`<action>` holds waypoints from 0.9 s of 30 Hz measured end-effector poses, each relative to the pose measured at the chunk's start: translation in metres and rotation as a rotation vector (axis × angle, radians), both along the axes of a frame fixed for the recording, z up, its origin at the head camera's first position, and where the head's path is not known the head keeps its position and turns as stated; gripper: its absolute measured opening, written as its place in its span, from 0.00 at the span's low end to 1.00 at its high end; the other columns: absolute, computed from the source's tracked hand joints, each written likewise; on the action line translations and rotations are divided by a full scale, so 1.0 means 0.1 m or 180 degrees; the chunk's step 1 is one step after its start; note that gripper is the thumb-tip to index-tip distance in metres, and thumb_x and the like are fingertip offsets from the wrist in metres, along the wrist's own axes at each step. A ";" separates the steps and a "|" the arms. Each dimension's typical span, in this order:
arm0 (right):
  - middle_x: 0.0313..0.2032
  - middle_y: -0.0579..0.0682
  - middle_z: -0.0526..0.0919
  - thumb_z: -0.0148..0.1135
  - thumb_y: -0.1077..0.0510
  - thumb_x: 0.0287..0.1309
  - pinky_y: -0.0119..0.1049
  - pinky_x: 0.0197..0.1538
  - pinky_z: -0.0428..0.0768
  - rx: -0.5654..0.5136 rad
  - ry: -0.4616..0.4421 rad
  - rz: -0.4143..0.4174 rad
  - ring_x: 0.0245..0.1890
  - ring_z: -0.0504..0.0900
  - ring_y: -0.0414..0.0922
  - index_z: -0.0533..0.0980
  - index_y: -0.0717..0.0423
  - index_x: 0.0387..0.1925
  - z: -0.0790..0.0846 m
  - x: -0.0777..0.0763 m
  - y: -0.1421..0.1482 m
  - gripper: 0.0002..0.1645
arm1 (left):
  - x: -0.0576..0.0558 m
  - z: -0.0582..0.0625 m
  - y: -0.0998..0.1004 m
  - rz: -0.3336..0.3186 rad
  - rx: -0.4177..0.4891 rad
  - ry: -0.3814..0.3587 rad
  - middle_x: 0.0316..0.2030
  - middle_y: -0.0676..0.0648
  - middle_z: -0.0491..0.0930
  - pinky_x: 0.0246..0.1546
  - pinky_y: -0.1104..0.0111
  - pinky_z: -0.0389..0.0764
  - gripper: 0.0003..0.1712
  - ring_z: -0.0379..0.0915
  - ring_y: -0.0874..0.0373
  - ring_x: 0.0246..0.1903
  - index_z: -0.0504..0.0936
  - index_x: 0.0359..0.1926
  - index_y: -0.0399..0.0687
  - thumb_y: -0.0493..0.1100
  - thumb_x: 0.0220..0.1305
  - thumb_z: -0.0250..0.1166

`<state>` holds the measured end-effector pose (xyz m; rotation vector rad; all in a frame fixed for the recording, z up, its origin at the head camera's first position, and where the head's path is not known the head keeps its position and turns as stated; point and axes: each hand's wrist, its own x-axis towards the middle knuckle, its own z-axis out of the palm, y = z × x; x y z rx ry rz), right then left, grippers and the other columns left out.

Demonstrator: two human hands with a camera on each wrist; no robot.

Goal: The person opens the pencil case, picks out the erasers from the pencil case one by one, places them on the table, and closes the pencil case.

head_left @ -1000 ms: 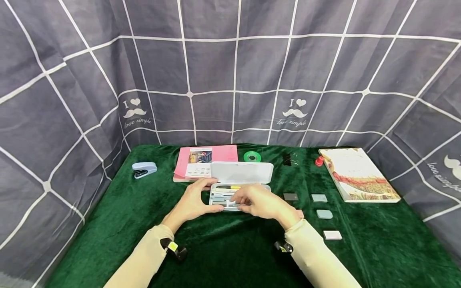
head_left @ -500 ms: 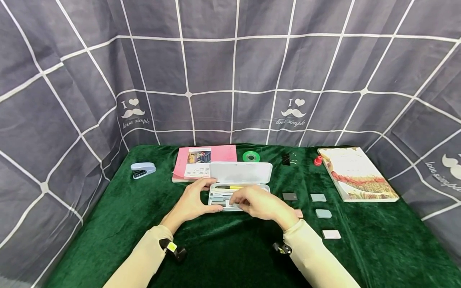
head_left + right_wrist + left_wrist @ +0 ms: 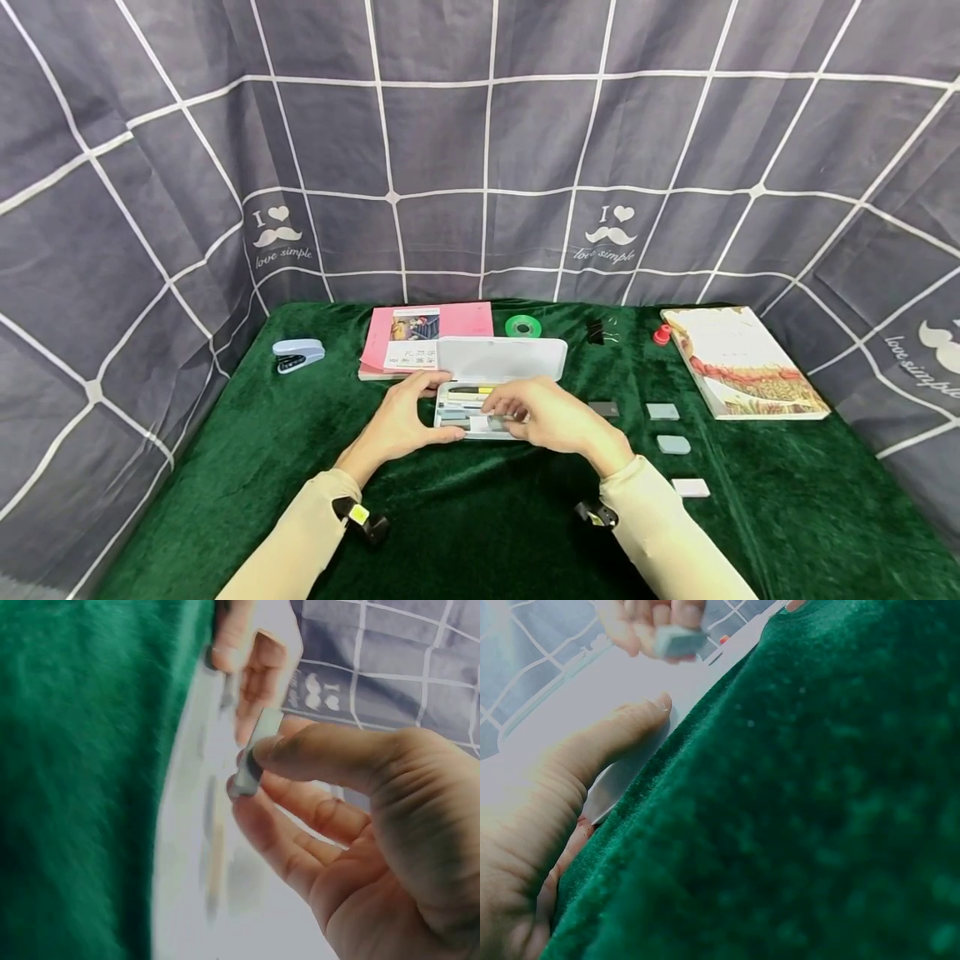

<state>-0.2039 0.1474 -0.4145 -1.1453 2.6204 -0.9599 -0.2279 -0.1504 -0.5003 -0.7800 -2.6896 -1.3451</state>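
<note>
A white pencil case (image 3: 495,360) lies open on the green cloth, its lid raised at the back. Pens, one of them yellow and black (image 3: 471,390), lie inside. My left hand (image 3: 405,419) grips the case's left end, thumb along the front edge and fingers at the back. Over the case, my right hand (image 3: 551,417) pinches a small grey-green eraser (image 3: 259,754) between thumb and fingertips. The same eraser (image 3: 679,642) shows above the case in the left wrist view. The right hand hides the case's right part.
Right of the case lie a dark block (image 3: 603,409), two pale blue-grey blocks (image 3: 663,412) and a pale pink block (image 3: 690,488). Behind are a pink book (image 3: 465,318), green tape (image 3: 522,326), binder clip (image 3: 596,332) and red object (image 3: 662,335). A stapler (image 3: 297,354) and white book (image 3: 738,358) flank them.
My right hand has risen a little and shifted right from inside the case, eraser in its fingers. Its wrist now covers a pink block seen earlier. The left hand stays put.
</note>
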 end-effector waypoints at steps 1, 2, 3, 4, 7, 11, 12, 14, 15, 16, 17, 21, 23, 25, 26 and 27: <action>0.43 0.45 0.92 0.73 0.71 0.65 0.44 0.51 0.92 -0.0029 0.0039 -0.0058 0.44 0.88 0.39 0.88 0.55 0.52 0.03 0.01 0.04 0.16 | 0.00 0.00 0.00 0.0004 -0.0005 -0.0002 0.70 0.47 0.80 0.69 0.53 0.85 0.51 0.83 0.49 0.64 0.79 0.74 0.52 0.60 0.54 0.90; 0.42 0.45 0.92 0.74 0.70 0.64 0.46 0.51 0.92 -0.0060 0.0060 -0.0126 0.44 0.89 0.40 0.89 0.55 0.52 0.06 0.02 0.08 0.16 | 0.01 -0.01 0.00 0.0015 -0.0018 -0.0004 0.70 0.47 0.80 0.69 0.53 0.85 0.51 0.83 0.49 0.63 0.79 0.74 0.53 0.61 0.53 0.90; 0.42 0.43 0.91 0.75 0.69 0.64 0.47 0.51 0.92 -0.0072 0.0121 -0.0191 0.43 0.89 0.40 0.89 0.54 0.51 0.10 0.03 0.13 0.16 | 0.01 -0.01 0.00 0.0027 -0.0025 -0.0009 0.70 0.48 0.80 0.69 0.52 0.85 0.51 0.83 0.49 0.63 0.79 0.74 0.53 0.61 0.53 0.90; 0.41 0.42 0.91 0.76 0.69 0.63 0.47 0.51 0.92 -0.0098 0.0193 -0.0245 0.43 0.89 0.39 0.89 0.53 0.50 0.13 0.04 0.18 0.16 | 0.01 -0.01 0.00 0.0042 -0.0029 -0.0016 0.70 0.48 0.80 0.69 0.52 0.85 0.51 0.83 0.49 0.63 0.79 0.74 0.54 0.61 0.53 0.90; 0.40 0.41 0.91 0.78 0.69 0.60 0.47 0.48 0.92 -0.0199 0.0453 -0.0371 0.41 0.89 0.39 0.90 0.52 0.48 0.24 0.08 0.37 0.16 | 0.02 -0.01 -0.01 0.0062 -0.0045 -0.0017 0.70 0.48 0.80 0.69 0.51 0.85 0.52 0.83 0.48 0.63 0.79 0.74 0.54 0.62 0.52 0.90; 0.41 0.39 0.91 0.79 0.72 0.58 0.42 0.45 0.91 -0.0311 0.0784 -0.0486 0.39 0.89 0.39 0.91 0.50 0.47 0.39 0.17 0.69 0.19 | 0.03 0.00 -0.01 0.0056 -0.0083 0.0008 0.70 0.47 0.80 0.69 0.51 0.85 0.52 0.83 0.48 0.64 0.79 0.75 0.53 0.61 0.52 0.91; 0.41 0.38 0.91 0.80 0.72 0.58 0.39 0.45 0.90 -0.0317 0.0831 -0.0537 0.39 0.89 0.38 0.91 0.48 0.47 0.42 0.20 0.78 0.20 | 0.03 0.00 -0.01 0.0050 -0.0091 0.0021 0.70 0.47 0.80 0.69 0.51 0.85 0.52 0.83 0.48 0.64 0.79 0.75 0.53 0.61 0.52 0.91; 0.42 0.36 0.91 0.80 0.73 0.58 0.35 0.45 0.89 -0.0359 0.0918 -0.0586 0.40 0.89 0.38 0.91 0.45 0.48 0.46 0.28 0.96 0.23 | 0.03 0.00 -0.01 0.0051 -0.0100 0.0044 0.70 0.47 0.80 0.68 0.51 0.85 0.52 0.84 0.48 0.63 0.79 0.75 0.53 0.60 0.52 0.91; 0.43 0.35 0.91 0.80 0.73 0.58 0.32 0.45 0.88 -0.0388 0.0917 -0.0609 0.40 0.88 0.37 0.91 0.44 0.48 0.48 0.32 1.05 0.23 | 0.02 0.00 -0.01 0.0054 -0.0096 0.0062 0.69 0.47 0.80 0.68 0.51 0.85 0.52 0.84 0.47 0.63 0.79 0.75 0.53 0.60 0.52 0.91; 0.43 0.34 0.91 0.80 0.73 0.58 0.30 0.46 0.87 -0.0417 0.0930 -0.0626 0.40 0.88 0.37 0.90 0.43 0.48 0.48 0.37 1.14 0.24 | 0.02 0.00 -0.01 0.0054 -0.0094 0.0083 0.69 0.47 0.81 0.68 0.51 0.85 0.52 0.84 0.47 0.63 0.79 0.74 0.52 0.60 0.52 0.91; 0.43 0.34 0.91 0.80 0.74 0.58 0.29 0.46 0.86 -0.0439 0.0936 -0.0631 0.40 0.88 0.37 0.90 0.42 0.48 0.48 0.41 1.22 0.25 | 0.02 0.00 -0.01 0.0055 -0.0094 0.0102 0.69 0.47 0.81 0.68 0.51 0.85 0.52 0.84 0.48 0.63 0.79 0.74 0.52 0.59 0.52 0.91; 0.44 0.35 0.91 0.80 0.76 0.56 0.23 0.48 0.84 -0.0472 0.0888 -0.0659 0.41 0.87 0.36 0.89 0.42 0.49 0.45 0.64 1.52 0.29 | 0.00 0.00 -0.01 0.0049 -0.0086 0.0163 0.68 0.47 0.81 0.68 0.51 0.86 0.51 0.84 0.48 0.62 0.80 0.74 0.52 0.58 0.52 0.91; 0.44 0.35 0.90 0.82 0.77 0.53 0.21 0.48 0.82 -0.0407 0.0904 -0.0734 0.41 0.86 0.36 0.89 0.42 0.49 0.41 0.77 1.65 0.30 | 0.00 0.00 0.00 0.0037 -0.0080 0.0152 0.69 0.47 0.81 0.68 0.51 0.86 0.51 0.85 0.48 0.62 0.80 0.74 0.52 0.58 0.52 0.91; 0.43 0.35 0.90 0.83 0.77 0.51 0.20 0.47 0.81 -0.0349 0.0908 -0.0818 0.41 0.85 0.35 0.89 0.42 0.49 0.35 0.90 1.77 0.31 | 0.01 0.00 0.00 0.0031 -0.0063 0.0131 0.69 0.47 0.81 0.68 0.51 0.85 0.51 0.84 0.48 0.62 0.80 0.73 0.52 0.58 0.52 0.91; 0.43 0.34 0.89 0.84 0.77 0.49 0.20 0.46 0.80 -0.0323 0.0928 -0.0858 0.40 0.84 0.35 0.89 0.41 0.49 0.32 0.97 1.82 0.32 | 0.01 0.00 0.00 0.0031 -0.0056 0.0116 0.69 0.47 0.81 0.68 0.50 0.85 0.51 0.84 0.47 0.62 0.80 0.73 0.52 0.58 0.52 0.91; 0.43 0.34 0.89 0.84 0.77 0.48 0.19 0.46 0.80 -0.0303 0.0962 -0.0878 0.40 0.84 0.34 0.89 0.41 0.49 0.29 1.03 1.87 0.34 | 0.01 -0.01 0.01 0.0031 -0.0052 0.0106 0.69 0.47 0.81 0.68 0.50 0.85 0.51 0.84 0.47 0.62 0.80 0.73 0.52 0.59 0.52 0.91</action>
